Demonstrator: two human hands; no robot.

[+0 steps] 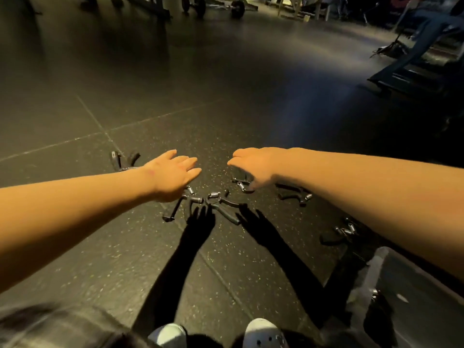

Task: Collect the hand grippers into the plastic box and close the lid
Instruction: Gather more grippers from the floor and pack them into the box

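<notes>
Hand grippers [227, 215]: lay scattered on the dark speckled floor [75, 116] ahead of the person; none could be seen for certain in the box.
Far-left gripper [125, 160]: sat alone just beyond the left wrist, apart from the rest.
Left hand [173, 175]: hovered palm down over the left edge of the heap, fingers [190, 163] straight and loosely spread, holding nothing.
Middle heap [198, 200]: several grippers lay tangled, coils touching and handles pointing every way.
Right hand [253, 168]: reached down at a single gripper [243, 185] just beneath it. The fingers were bent downward, but whether they held it could not be told.
Pair on the right [292, 195]: lay close together beneath the right forearm.
Gripper by the box [345, 231]: rested just beside the box's far corner.
Plastic box [376, 267]: stood at the lower right, translucent and partly hidden by the right arm. Its lid could not be made out.
Handling: these were probably light but stiff, with a steel coil and padded handles, and likely to snag one another in the heap.
Where to hold: a padded handle, or both handles squeezed together, looked a surer hold than the smooth coil. Lifting them one at a time should free them.
</notes>
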